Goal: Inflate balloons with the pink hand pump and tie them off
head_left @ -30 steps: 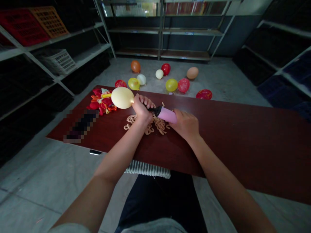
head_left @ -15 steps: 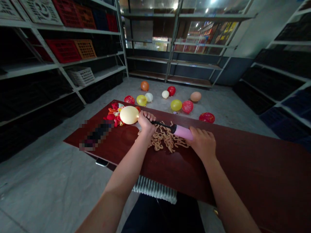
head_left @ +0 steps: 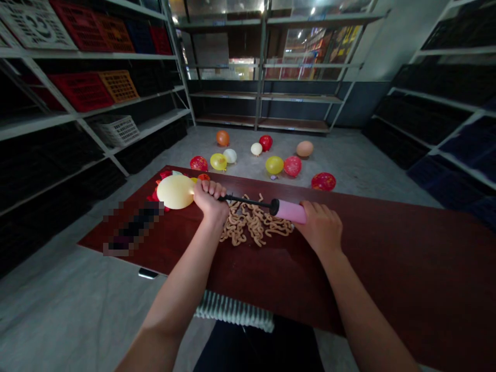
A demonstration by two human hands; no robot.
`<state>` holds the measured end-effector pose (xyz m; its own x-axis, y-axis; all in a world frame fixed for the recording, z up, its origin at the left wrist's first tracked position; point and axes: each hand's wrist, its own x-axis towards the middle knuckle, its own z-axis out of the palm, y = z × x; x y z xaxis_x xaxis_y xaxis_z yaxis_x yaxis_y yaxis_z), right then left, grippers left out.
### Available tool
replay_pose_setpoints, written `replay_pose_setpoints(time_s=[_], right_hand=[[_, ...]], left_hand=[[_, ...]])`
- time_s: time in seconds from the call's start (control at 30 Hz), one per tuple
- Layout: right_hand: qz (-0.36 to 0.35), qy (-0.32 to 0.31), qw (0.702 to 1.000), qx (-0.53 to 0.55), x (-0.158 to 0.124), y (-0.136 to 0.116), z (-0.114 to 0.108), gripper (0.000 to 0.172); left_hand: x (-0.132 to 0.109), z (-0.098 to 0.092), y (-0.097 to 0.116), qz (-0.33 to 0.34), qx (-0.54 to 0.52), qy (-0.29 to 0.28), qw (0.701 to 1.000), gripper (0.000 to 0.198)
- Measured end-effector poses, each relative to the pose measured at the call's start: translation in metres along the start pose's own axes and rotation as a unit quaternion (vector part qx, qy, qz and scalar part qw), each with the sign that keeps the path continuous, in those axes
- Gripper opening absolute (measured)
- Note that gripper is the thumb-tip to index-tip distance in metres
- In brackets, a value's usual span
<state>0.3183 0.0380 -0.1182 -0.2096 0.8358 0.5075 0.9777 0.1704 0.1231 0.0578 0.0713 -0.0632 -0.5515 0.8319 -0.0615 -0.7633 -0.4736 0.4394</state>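
My left hand (head_left: 211,200) is closed around the neck of a pale yellow inflated balloon (head_left: 174,191) and the black end of a hand balloon pump (head_left: 290,211). My right hand (head_left: 322,227) grips the pump's pink barrel. A length of black rod shows between the hands. Below the rod, a pile of tan, twisted, cord-like pieces (head_left: 253,225) lies on the dark red table (head_left: 271,281). Behind the inflated balloon, several small uninflated balloons (head_left: 165,175) in red and other colours are partly hidden.
Beyond the table, several inflated balloons lie on the floor, among them an orange one (head_left: 222,138) and a red one (head_left: 323,181). A pixelated dark object (head_left: 134,227) rests on the table's left. Shelves with crates (head_left: 81,92) stand left; more shelving (head_left: 240,96) stands behind.
My hands are farther apart, with more black rod showing. The left hand and balloon have moved left, and the balloon looks somewhat larger. The whole view has shifted slightly.
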Motion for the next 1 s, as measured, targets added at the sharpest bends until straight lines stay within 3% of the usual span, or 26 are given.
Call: replay_pose_setpoints(time_s=[0.23, 0.5, 0.7, 1.0], right_hand=[[-0.017, -0.003, 0.999, 0.033, 0.0, -0.02, -0.01, 0.028], [-0.032, -0.058, 0.993, 0.103, -0.007, -0.045, -0.011, 0.041], [-0.023, -0.062, 0.992, 0.109, -0.004, -0.043, -0.005, 0.046], [-0.025, -0.023, 0.996, 0.08, 0.001, -0.042, -0.004, 0.035]], left_hand=[[-0.02, 0.006, -0.015, -0.027, 0.021, -0.021, 0.999, 0.039], [-0.041, 0.008, -0.039, -0.074, 0.075, -0.035, 0.994, 0.045], [-0.034, 0.005, -0.042, -0.083, 0.064, -0.013, 0.994, 0.043], [-0.016, 0.001, -0.036, -0.087, 0.037, 0.014, 0.995, 0.041]])
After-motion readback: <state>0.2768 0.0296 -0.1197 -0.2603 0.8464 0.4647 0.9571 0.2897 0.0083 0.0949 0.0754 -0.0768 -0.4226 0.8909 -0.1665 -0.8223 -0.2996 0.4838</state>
